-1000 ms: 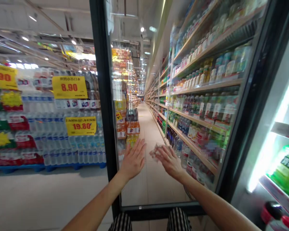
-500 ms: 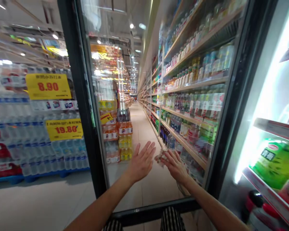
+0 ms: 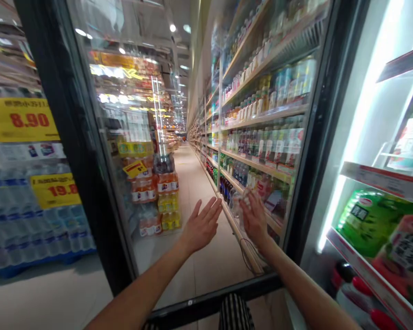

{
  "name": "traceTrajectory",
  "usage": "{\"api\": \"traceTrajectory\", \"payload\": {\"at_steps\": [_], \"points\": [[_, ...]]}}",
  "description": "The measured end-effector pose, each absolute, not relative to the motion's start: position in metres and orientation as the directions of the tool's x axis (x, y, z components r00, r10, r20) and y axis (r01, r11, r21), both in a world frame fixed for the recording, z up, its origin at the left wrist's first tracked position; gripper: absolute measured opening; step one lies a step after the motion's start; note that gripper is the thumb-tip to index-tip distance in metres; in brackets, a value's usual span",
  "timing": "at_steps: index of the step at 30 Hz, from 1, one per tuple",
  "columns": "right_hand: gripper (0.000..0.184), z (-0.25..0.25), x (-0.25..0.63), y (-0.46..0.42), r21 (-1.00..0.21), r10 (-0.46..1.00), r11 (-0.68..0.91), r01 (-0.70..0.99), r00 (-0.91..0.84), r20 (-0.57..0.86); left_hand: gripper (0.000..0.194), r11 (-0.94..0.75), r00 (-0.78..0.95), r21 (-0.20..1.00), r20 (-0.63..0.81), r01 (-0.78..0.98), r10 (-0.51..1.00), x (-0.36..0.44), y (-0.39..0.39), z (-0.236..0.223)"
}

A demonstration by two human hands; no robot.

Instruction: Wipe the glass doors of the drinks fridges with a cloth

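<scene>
A tall glass door (image 3: 165, 275) with a black frame (image 3: 60, 128) stands open before me. My left hand (image 3: 200, 229) lies against the glass, fingers stretched and a little spread, with nothing in it. To its right, my right hand (image 3: 254, 220) presses a crumpled pale cloth (image 3: 240, 205) to the pane. Motion blurs this hand and the cloth, and the fingers partly cover it.
At right, a lit cooler shelf (image 3: 375, 282) bears a green pouch (image 3: 370, 222) and a pink pouch (image 3: 404, 259). Through the glass show bottle shelves (image 3: 266, 160) and stacked drink packs (image 3: 168, 201). Water packs (image 3: 30, 215) with yellow price signs (image 3: 24, 120) stand left.
My right hand has moved up the glass with the cloth and turned more upright. My left hand stays spread on the pane. The view has shifted right, showing more of the cooler shelf.
</scene>
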State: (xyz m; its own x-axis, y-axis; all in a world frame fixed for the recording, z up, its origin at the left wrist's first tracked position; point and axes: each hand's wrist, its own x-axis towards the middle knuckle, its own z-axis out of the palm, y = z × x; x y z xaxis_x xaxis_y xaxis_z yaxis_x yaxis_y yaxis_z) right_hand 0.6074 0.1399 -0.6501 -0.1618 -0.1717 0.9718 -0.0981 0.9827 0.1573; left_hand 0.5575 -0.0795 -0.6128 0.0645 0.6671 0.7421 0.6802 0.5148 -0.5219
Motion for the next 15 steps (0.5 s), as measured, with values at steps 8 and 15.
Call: {"api": "traceTrajectory", "payload": {"at_steps": [8,15], "points": [[0.064,-0.666,0.618,0.159,0.039,-0.047,0.998,-0.055,-0.144,0.989,0.043,0.504,0.123,-0.552,0.746,0.665,0.655,0.562,-0.055,-0.604],[0.060,-0.621,0.609,0.218,-0.065,0.064,0.998,-0.015,-0.015,0.998,0.044,0.492,0.138,-0.578,0.728,0.651,0.672,0.553,-0.048,-0.589]]}}
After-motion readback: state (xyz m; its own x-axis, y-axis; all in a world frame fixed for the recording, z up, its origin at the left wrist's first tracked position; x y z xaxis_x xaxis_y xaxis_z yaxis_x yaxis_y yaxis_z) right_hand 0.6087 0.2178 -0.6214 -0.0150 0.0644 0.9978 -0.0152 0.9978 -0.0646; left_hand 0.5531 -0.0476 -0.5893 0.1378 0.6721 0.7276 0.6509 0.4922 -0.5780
